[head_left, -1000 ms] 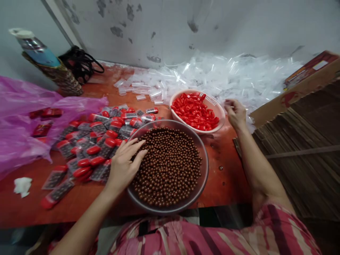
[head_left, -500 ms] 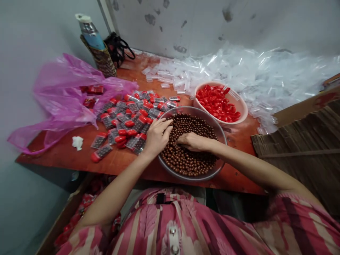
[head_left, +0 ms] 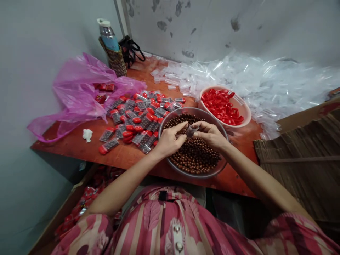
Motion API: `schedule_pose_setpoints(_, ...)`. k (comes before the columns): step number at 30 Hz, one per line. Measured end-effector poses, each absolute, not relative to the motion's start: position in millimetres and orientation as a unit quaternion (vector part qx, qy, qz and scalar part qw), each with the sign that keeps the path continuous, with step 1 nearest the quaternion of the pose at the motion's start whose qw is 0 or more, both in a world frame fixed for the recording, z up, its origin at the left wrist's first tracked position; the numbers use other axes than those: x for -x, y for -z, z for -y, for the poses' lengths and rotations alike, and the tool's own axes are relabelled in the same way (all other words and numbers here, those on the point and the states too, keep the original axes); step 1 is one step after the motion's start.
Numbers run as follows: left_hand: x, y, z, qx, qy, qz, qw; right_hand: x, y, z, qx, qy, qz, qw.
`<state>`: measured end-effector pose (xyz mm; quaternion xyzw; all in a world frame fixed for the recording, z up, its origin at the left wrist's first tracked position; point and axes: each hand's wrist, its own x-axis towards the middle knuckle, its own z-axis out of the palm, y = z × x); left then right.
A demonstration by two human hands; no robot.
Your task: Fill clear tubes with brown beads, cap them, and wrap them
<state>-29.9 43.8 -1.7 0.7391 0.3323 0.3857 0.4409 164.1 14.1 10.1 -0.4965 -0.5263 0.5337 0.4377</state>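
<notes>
Both of my hands are over a metal bowl [head_left: 197,175] of small brown balls [head_left: 195,159]. Between them is a small clear tube [head_left: 191,131] with dark contents. My right hand [head_left: 212,135] grips the tube's right end between thumb and fingers. My left hand [head_left: 171,140] pinches at its left end, where the fingertips partly hide what they touch. Left of the bowl lies a pile of filled clear tubes with red caps [head_left: 140,118]. Behind the bowl to the right, a pink basket [head_left: 245,118] holds loose red caps [head_left: 221,106].
Empty clear tubes [head_left: 265,78] are heaped along the wall. A purple plastic bag [head_left: 77,92], a flask [head_left: 110,40] and a black bag [head_left: 130,49] stand at the left. Stacked cardboard [head_left: 300,166] is at the right; a white scrap [head_left: 87,135] lies front left.
My right hand has risen out of the balls with a tube in its fingers. My left hand has moved right from the bowl's rim to meet it. The view has shifted slightly.
</notes>
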Motion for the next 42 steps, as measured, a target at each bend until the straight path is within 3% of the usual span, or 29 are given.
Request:
schedule_pose_setpoints(7, 16.9, 17.3, -47.1, -0.658, -0.37, -0.285, 0.59, -168.6, -17.5, -7.6, 0.51, -0.421, 0.619, 0.424)
schedule_pose_setpoints(11, 15.5, 20.3, -50.3, -0.599, -0.35, -0.261, 0.671, -176.6, -28.6, -6.4, 0.49, -0.279, 0.744, 0.359)
schedule_pose_setpoints(16, 19.1, 15.8, -51.4, -0.626, -0.333, -0.268, 0.652, -176.9, -33.2, -6.8, 0.431, -0.152, 0.827, 0.327)
schedule_pose_setpoints(22, 26.3, 8.5, -49.1, -0.722, -0.292, -0.266, 0.568, -178.3, -42.1, -1.5, 0.427, -0.146, 0.868, 0.207)
schedule_pose_setpoints(30, 22.3, 12.5, -50.2, -0.665, -0.321, -0.316, 0.595, -217.3, -38.0, 7.5, 0.564, -0.329, 0.717, 0.244)
schedule_pose_setpoints(34, 19.6, 10.6, -50.2, -0.586, -0.335, -0.324, 0.663, -281.6, -29.7, -26.5, 0.744, -0.132, 0.581, 0.303)
schedule_pose_setpoints(37, 19.1, 9.4, -49.2, -0.55, -0.337, -0.331, 0.688, -331.7, -21.9, -66.5, 0.87, -0.042, 0.469, 0.146)
schedule_pose_setpoints(42, 19.5, 9.4, -48.9, -0.541, -0.338, -0.338, 0.692, -363.8, 1.8, -121.2, 0.918, -0.037, 0.389, 0.063)
